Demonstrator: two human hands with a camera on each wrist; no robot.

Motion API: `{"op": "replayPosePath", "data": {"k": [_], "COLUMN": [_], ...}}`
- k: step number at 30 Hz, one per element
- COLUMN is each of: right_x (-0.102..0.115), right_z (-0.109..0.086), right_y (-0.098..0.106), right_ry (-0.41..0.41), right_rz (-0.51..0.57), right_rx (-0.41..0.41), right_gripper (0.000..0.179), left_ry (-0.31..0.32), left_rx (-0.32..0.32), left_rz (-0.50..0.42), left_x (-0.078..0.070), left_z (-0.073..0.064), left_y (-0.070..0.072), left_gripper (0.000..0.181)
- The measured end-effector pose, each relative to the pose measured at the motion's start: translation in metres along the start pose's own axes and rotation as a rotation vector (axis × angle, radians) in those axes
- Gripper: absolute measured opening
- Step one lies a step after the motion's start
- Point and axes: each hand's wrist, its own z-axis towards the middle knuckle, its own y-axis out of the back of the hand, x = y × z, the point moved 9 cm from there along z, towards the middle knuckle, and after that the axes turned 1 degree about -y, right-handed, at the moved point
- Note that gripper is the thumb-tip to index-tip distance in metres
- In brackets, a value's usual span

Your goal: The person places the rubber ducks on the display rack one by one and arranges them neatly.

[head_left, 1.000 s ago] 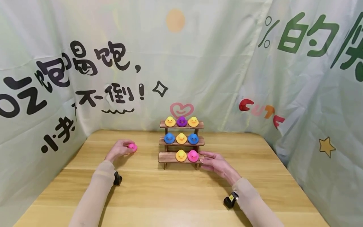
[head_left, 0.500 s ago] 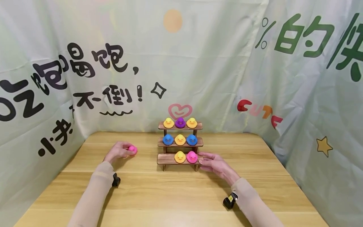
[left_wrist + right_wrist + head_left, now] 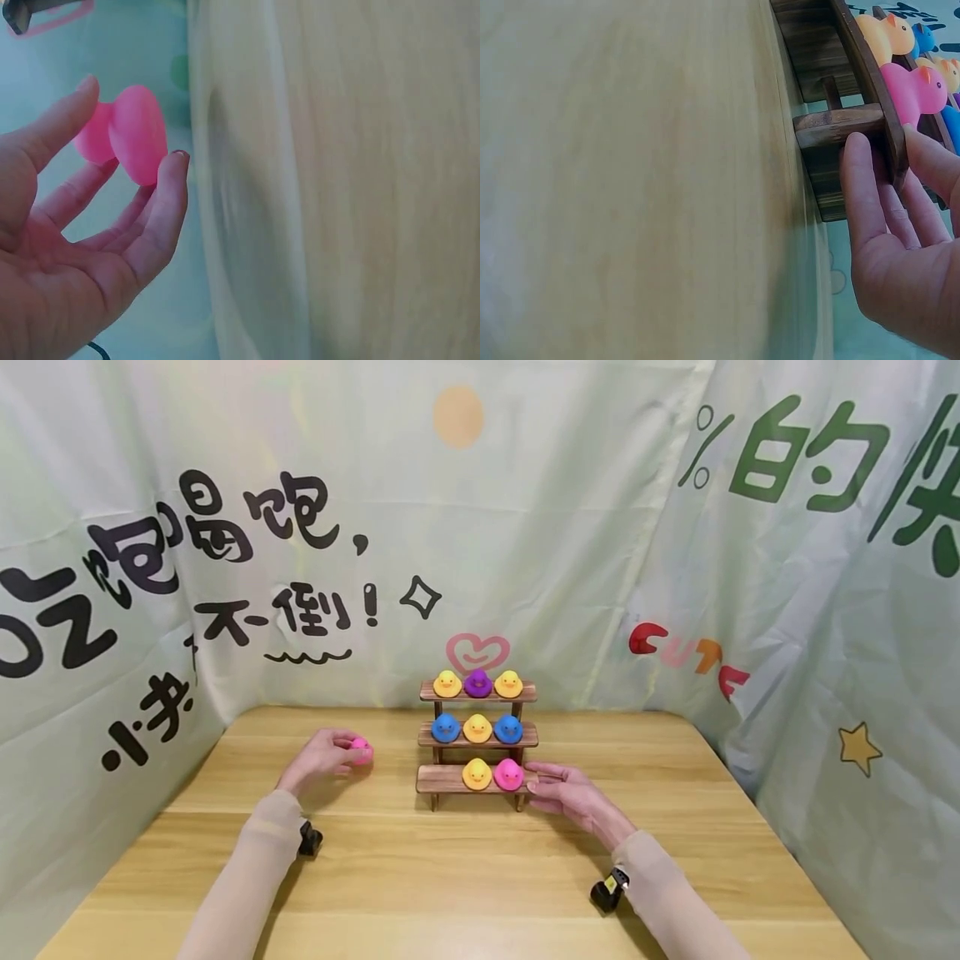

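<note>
My left hand (image 3: 321, 760) pinches a pink rubber duck (image 3: 139, 139) between thumb and fingers, over the left part of the table. To its right stands a small three-step wooden display rack (image 3: 437, 779). At the rack's right end my right hand (image 3: 576, 797) grips the bottom step; the right wrist view shows the thumb at its top edge and the fingers underneath, by the leg (image 3: 840, 126). On that step a yellow duck (image 3: 477, 774) sits at the middle and another pink duck (image 3: 509, 774) at the right; its left part is bare wood.
The middle step bears a blue duck (image 3: 446, 727), a yellow duck (image 3: 477, 727) and a second blue duck (image 3: 508, 727). Up top, a purple duck (image 3: 477, 683) sits between two yellow ones. A printed cloth (image 3: 555, 568) hangs behind the wooden table (image 3: 420, 877).
The left hand has shifted slightly right with the pink duck, nearer the rack. My right hand keeps its hold on the bottom step, and the ducks on the rack stay in place.
</note>
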Motion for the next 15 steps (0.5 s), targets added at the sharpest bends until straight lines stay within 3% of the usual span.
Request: {"op": "replayPosePath", "data": {"k": [3,15], "right_x": [0.002,0.002], "right_z": [0.0,-0.002], "right_y": [0.001,-0.001], "right_ry": [0.005,0.012], "right_rz": [-0.003,-0.01], "right_rx": [0.002,0.01], "right_gripper": [0.06,0.06], "left_ry": [-0.051,-0.185], "left_rx": [-0.017,0.027], "left_rz": [0.042,0.029], "left_x": [-0.011,-0.038], "left_z": [-0.002,-0.019], "left_y": [-0.001,-0.027], "left_gripper": [0.041,0.045]}}
